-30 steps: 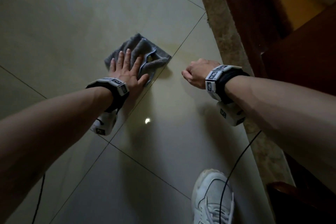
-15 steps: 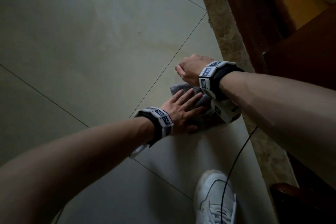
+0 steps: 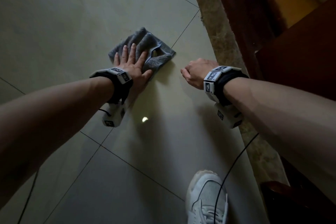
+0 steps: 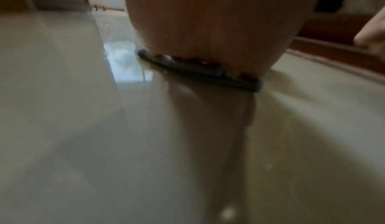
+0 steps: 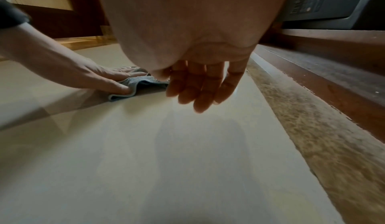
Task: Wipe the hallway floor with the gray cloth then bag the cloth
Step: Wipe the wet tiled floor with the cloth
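The gray cloth (image 3: 145,42) lies crumpled on the glossy beige floor tiles (image 3: 72,23). My left hand (image 3: 131,62) presses flat on its near half, fingers straight and spread. The left wrist view shows only the cloth's edge (image 4: 200,72) under the palm. In the right wrist view the left hand (image 5: 100,74) pins the cloth (image 5: 141,83) to the tile. My right hand (image 3: 195,72) hovers just right of the cloth and holds nothing. Its fingers (image 5: 198,85) hang loosely above the floor. No bag is in view.
A speckled brown threshold strip (image 3: 218,32) and dark wooden framing (image 3: 254,5) border the tiles on the right. My white shoe (image 3: 207,196) stands at the bottom, with a black cable (image 3: 231,167) running over it. A dark gray device (image 5: 333,1) sits on the wooden ledge.
The left hand has slid the cloth away and to the left, from beside the right wrist back out across the tile. The right hand has barely moved.
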{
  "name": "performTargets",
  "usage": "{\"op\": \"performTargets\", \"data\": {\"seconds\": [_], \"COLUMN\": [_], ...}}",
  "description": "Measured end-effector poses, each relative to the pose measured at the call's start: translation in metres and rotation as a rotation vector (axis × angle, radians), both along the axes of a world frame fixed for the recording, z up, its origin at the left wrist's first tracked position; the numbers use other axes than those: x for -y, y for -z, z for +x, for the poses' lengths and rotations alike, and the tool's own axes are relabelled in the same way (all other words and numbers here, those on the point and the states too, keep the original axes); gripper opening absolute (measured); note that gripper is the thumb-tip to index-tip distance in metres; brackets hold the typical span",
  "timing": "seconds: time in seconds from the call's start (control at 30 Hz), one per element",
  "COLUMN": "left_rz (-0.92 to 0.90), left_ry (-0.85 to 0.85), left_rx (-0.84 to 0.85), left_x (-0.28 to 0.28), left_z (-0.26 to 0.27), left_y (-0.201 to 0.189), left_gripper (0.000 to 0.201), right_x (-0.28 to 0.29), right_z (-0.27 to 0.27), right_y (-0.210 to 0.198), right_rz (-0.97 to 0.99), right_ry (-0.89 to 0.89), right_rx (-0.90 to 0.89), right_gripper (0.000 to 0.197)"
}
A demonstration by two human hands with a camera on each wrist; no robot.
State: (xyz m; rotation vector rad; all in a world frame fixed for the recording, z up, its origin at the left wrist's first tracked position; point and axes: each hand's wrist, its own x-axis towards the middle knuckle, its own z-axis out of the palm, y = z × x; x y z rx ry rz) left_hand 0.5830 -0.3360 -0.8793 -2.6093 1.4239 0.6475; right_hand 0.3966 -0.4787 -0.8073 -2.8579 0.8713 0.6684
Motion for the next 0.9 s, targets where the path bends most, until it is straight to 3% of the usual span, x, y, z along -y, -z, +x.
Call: {"op": "performTargets", "data": {"seconds": [0.07, 0.17, 0.43, 0.63, 0.73, 0.83, 0.9], "left_rz": [-0.017, -0.052, -0.168, -0.287, -0.226, -0.117, -0.068], "left_ry": [-0.032, 0.062, 0.701, 1.012, 0.938, 0.668, 0.466], "left_rx": [-0.001, 0.005, -0.009, 0.006, 0.05, 0.064, 0.052], "left_x": [0.009, 0.019, 0.003, 0.001, 0.021, 0.042, 0.051], "left_z": [-0.022, -0.061, -0.17, -0.133, -0.088, -0.043, -0.022], "left_y": [0.001, 0.005, 0.018, 0.021, 0.012, 0.004, 0.0], "left_gripper": [0.078, 0.078, 0.077, 0.076, 0.081, 0.097, 0.094], "right_x": [0.001, 0.006, 0.03, 0.025, 0.019, 0.012, 0.007], "right_z": [-0.003, -0.003, -0.038, -0.085, -0.099, -0.117, -0.129], "right_y": [0.002, -0.001, -0.015, -0.013, -0.011, -0.008, -0.005], "right_rz": [-0.005, 0.0, -0.002, -0.002, 0.012, 0.017, 0.006], "right_ry": [0.015, 0.044, 0.188, 0.272, 0.313, 0.361, 0.38], "right_rx": [-0.003, 0.022, 0.038, -0.042, -0.03, -0.039, -0.062], "right_gripper": [0.043, 0.041, 0.044, 0.043, 0.043, 0.043, 0.043]}}
